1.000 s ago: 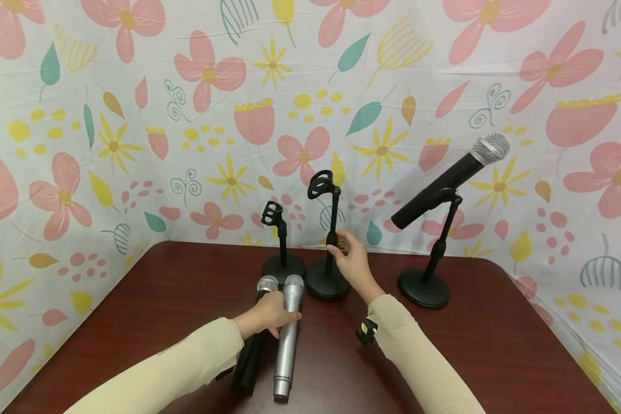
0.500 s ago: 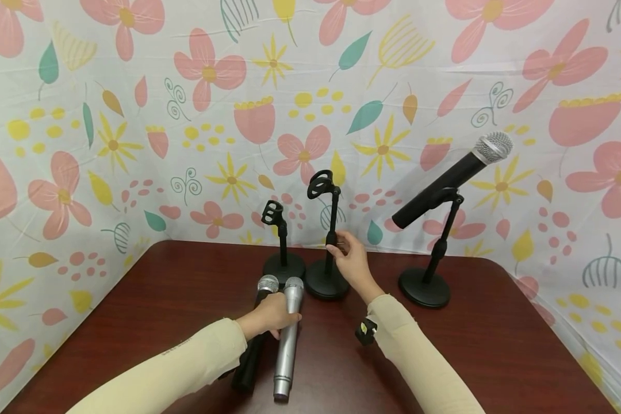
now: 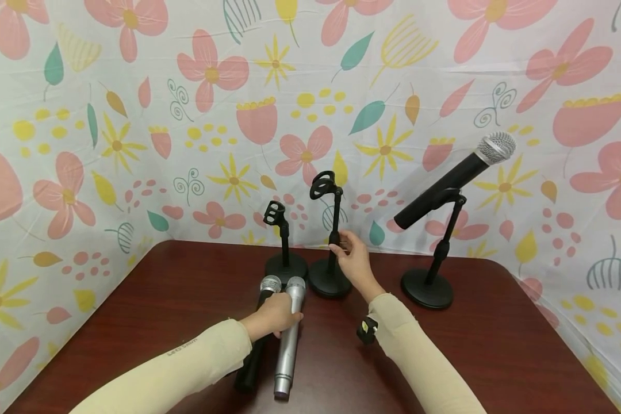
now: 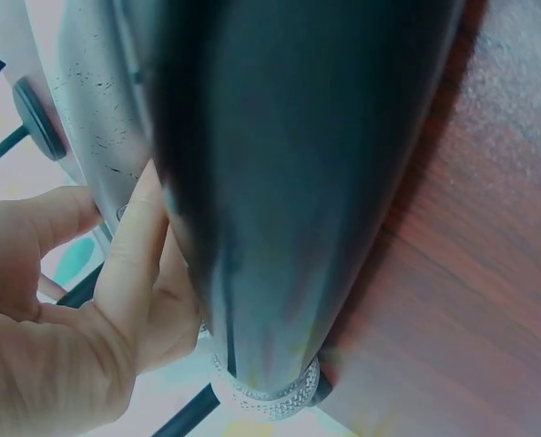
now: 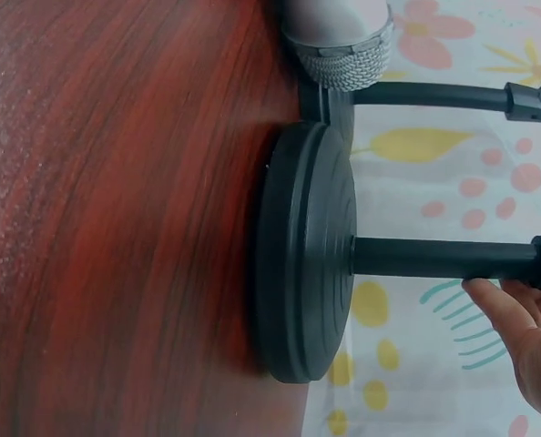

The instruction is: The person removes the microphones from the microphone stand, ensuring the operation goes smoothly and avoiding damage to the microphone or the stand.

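My left hand [image 3: 275, 315] grips a silver microphone [image 3: 287, 356], its thumb across the body. Alongside on the left lies a black microphone [image 3: 248, 368] with a silver mesh head, partly under the same hand. Up close in the left wrist view, the black microphone [image 4: 298, 182] hides part of the fingers; the silver one [image 4: 97, 109] sits between thumb and fingers. My right hand [image 3: 356, 261] pinches the pole collar of the middle microphone stand [image 3: 336, 210], whose clip holds nothing. That stand's round base [image 5: 307, 264] rests on the table in the right wrist view.
A shorter stand [image 3: 286, 264] with a bare clip stands just left of the middle one. On the right, another stand [image 3: 426, 287] bears a tilted black microphone [image 3: 440, 192]. Behind the dark red table [image 3: 476, 345] hangs a flowered cloth [image 3: 186, 144].
Printed lettering on the left sleeve has come into sight as that forearm shifted slightly right. Both hands keep their holds, and the stands and microphones stay where they were.
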The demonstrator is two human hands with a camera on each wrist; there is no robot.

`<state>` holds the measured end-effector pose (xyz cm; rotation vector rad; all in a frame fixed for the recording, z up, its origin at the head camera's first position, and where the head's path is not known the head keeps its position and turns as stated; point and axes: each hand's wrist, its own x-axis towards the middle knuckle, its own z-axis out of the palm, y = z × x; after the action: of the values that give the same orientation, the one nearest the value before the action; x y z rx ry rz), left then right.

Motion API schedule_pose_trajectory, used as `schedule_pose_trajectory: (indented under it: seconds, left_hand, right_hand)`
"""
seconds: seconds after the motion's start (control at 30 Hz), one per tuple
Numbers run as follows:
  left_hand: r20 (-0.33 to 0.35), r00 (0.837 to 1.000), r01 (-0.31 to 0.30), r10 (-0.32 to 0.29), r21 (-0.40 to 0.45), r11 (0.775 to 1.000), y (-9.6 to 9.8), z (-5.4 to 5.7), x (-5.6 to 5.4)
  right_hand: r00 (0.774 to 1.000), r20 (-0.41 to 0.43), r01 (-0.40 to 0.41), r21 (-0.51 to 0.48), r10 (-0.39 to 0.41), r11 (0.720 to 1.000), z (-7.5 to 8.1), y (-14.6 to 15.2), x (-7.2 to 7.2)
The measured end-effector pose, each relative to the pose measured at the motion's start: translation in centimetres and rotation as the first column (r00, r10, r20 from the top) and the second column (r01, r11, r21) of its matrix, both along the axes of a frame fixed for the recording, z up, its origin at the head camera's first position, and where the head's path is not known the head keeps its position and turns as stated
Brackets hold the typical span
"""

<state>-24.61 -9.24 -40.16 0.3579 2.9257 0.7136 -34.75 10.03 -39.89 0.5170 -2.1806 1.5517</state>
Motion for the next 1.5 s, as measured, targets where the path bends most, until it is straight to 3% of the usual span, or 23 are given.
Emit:
schedule_pose_trajectory:
  seconds: [0.3,0.53,0.67,0.93,1.17,1.3,1.5]
  left_hand:
    - [-0.021,1.000,0.009,-0.010,-0.045,0.999,0.1,-0.1,-0.2]
    - [-0.018,1.000,0.023,-0.024,-0.055,0.998,0.0,0.1,-0.2]
    - [-0.027,0.999,0.031,-0.033,-0.060,0.998,0.0,0.2,-0.3]
    - [-0.027,0.999,0.036,-0.038,-0.052,0.998,-0.1,0.5,-0.4]
    - [-0.086,0.994,0.059,-0.065,-0.073,0.996,0.0,1.7,-1.2]
    - [-0.134,0.990,0.027,-0.034,-0.058,0.998,0.1,2.7,-1.7]
    - [-0.159,0.987,0.014,0.000,0.085,0.996,0.2,4.0,-2.4]
  right_hand:
    - [0.999,0.041,-0.016,-0.022,0.017,1.000,0.3,0.0,-0.5]
    - [0.999,0.035,-0.040,-0.026,0.041,0.999,2.8,-0.6,1.5]
    - [0.999,0.022,-0.028,-0.010,0.028,1.000,3.1,-0.8,1.7]
    - [0.999,0.034,-0.005,-0.034,0.006,0.999,-0.1,-0.4,-2.0]
    - [0.999,0.047,-0.010,-0.054,0.012,0.998,-0.4,-0.4,-2.4]
    - [0.999,0.053,-0.001,-0.051,0.004,0.999,-0.5,-0.4,-2.5]
    - [0.998,0.059,0.017,-0.030,-0.015,0.999,-0.6,-0.4,-2.6]
